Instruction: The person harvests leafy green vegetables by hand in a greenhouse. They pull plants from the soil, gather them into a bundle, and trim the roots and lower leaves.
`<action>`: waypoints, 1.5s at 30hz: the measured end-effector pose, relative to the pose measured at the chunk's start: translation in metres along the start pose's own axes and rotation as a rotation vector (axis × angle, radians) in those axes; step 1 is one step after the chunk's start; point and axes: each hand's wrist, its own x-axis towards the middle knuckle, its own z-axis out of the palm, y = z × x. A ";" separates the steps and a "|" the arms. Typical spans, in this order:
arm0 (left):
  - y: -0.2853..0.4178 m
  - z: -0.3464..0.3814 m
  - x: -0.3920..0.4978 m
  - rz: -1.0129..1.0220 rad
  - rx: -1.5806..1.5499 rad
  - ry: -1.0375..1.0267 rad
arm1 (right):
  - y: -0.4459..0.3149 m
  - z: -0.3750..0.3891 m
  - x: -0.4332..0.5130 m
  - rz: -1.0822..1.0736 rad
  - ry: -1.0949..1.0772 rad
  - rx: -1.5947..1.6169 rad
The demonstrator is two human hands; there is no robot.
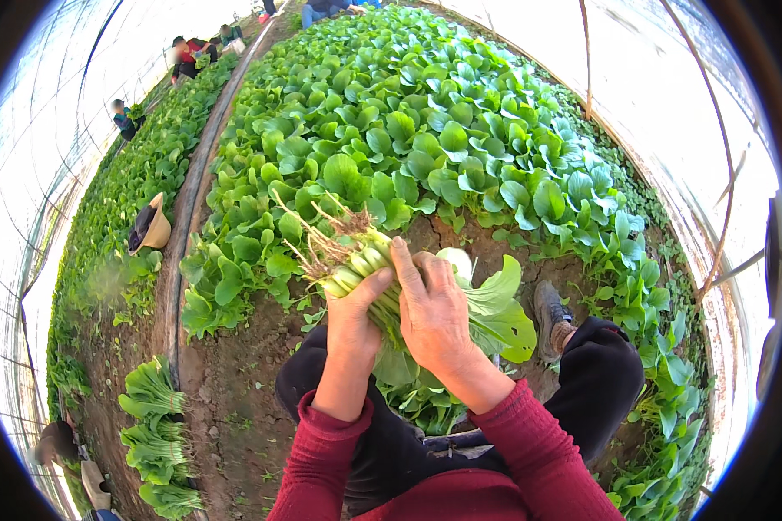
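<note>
A bunch of leafy greens (358, 264) with pale stems is held in front of me, its bare roots pointing up and left. My left hand (358, 319) is closed around the stems from the left, thumb lying across them. On the right side, my right hand (432, 303) grips the same stems, with its index finger stretched along them. The bunch's broad leaves (502, 309) spread out beyond my right hand and partly under my wrists. More green leaves (430, 407) lie low between my legs.
Dense rows of leafy greens (391, 124) grow ahead and to the right. A long pipe or hose (195, 169) runs along the left furrow. Bundled greens (159, 449) lie at lower left. A hat (153, 228) rests left of the pipe. Several people work farther off; curved poles line the greenhouse wall.
</note>
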 end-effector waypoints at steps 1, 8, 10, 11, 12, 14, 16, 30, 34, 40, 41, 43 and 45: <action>0.001 -0.003 0.001 0.025 -0.002 -0.070 | 0.001 0.002 0.000 0.007 0.005 0.036; -0.001 -0.016 0.010 -0.055 0.025 -0.040 | -0.015 -0.020 0.014 0.041 -0.100 -0.267; 0.001 -0.017 0.014 -0.013 0.036 0.010 | -0.016 -0.049 0.023 0.028 -0.223 -0.379; 0.005 -0.019 0.015 -0.005 0.051 -0.018 | -0.008 -0.071 0.025 0.050 -0.188 -0.235; 0.008 -0.021 0.017 0.005 0.063 -0.044 | 0.005 -0.093 0.024 0.072 -0.086 -0.124; 0.014 -0.025 0.021 0.021 0.032 -0.019 | 0.031 -0.134 0.013 0.195 0.051 -0.077; 0.019 -0.029 0.023 0.023 0.025 0.036 | 0.055 -0.150 -0.005 0.433 -0.285 0.085; 0.031 -0.073 0.036 -0.078 -0.481 0.053 | 0.075 -0.119 -0.042 0.472 -0.230 1.206; 0.051 -0.095 0.038 0.018 -0.524 -0.006 | 0.072 -0.125 -0.057 0.343 -0.640 0.777; 0.060 -0.103 0.025 0.103 -0.700 -0.105 | 0.073 -0.120 -0.031 0.454 -0.220 0.497; 0.059 -0.102 0.024 0.094 -0.723 -0.150 | 0.072 -0.122 -0.017 0.425 -0.156 0.700; 0.057 -0.097 0.021 0.105 -0.709 -0.171 | 0.065 -0.118 0.016 0.284 -0.193 0.707; 0.056 -0.094 0.020 0.099 -0.720 -0.201 | 0.049 -0.108 0.047 0.299 -0.282 0.896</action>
